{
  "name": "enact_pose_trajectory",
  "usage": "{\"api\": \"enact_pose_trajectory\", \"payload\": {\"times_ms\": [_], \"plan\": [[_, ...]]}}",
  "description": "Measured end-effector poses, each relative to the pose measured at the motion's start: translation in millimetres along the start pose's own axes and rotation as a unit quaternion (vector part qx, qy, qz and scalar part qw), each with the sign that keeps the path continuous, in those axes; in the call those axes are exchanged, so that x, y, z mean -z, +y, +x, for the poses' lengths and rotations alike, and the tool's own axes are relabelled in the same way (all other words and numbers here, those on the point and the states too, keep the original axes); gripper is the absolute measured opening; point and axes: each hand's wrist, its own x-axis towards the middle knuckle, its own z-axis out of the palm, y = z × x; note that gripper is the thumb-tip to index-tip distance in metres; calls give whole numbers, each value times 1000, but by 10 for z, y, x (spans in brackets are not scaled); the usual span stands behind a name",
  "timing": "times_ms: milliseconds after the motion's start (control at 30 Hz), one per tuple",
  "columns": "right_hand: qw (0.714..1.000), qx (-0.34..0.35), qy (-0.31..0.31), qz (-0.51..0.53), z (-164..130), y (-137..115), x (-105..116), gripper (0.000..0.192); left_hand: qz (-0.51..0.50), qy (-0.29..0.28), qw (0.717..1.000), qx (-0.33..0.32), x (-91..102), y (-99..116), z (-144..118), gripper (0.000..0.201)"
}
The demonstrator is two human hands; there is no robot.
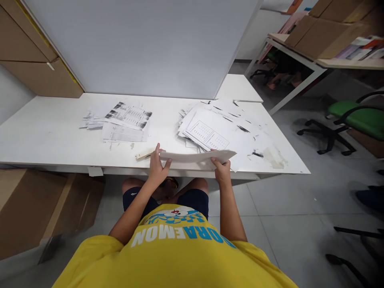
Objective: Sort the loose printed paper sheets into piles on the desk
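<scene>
Two hands hold one thin sheaf of paper (196, 156) level, just above the front edge of a white desk (54, 132). Left hand (158, 166) grips the sheaf's left end: thumb on top, fingers curled under and pressed together. Right hand (222, 168) pinches the right end, thumb over, other fingers hidden below the paper, so can't tell their spread. Sheaf sags a bit in the middle.

Desk top is white, scuffed, w/ grey smudges and a torn tape patch (274, 157) near the right front corner. Right of centre lies a big loose pile of printed sheets (216, 128), top one showing two small tables. Left of centre, a smaller spread of dark-printed pages (127, 120), plus a few narrow slips (90, 121) beside it. A small cream block (144, 154) sits just left of the left hand, touching or nearly so.

Behind the desk stands a pale grey partition (150, 44). Cardboard boxes (36, 208) sit on the floor at left, under the desk. At right: grey tiled floor (285, 208), a green office chair (357, 118), and a shelf table w/ boxes (324, 36) and books.
</scene>
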Motion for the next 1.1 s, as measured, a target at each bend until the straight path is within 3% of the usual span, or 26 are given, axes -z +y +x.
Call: {"api": "enact_pose_trajectory", "payload": {"times_ms": [67, 233, 700, 900, 1100], "plan": [[999, 3, -26, -21, -14, 27, 34, 42, -14, 1, 1000, -5, -34, 6, 21, 71], [999, -5, -17, -46, 31, 58, 50, 48, -59, 11, 997, 53, -54, -2, 21, 66], [996, -25, -83, -1, 74, 48, -172, 44, -121, 12, 988, 93, -166, -155, -8, 51], [988, -48, -129, -77, 63, -103, -74, 44, -109, 5, 987, 118, -127, -112, 21, 39], [975, -64, -150, -152, 55, -265, 0, 40, -116, -8, 986, 122, -34, -14, 71, 40]]}}
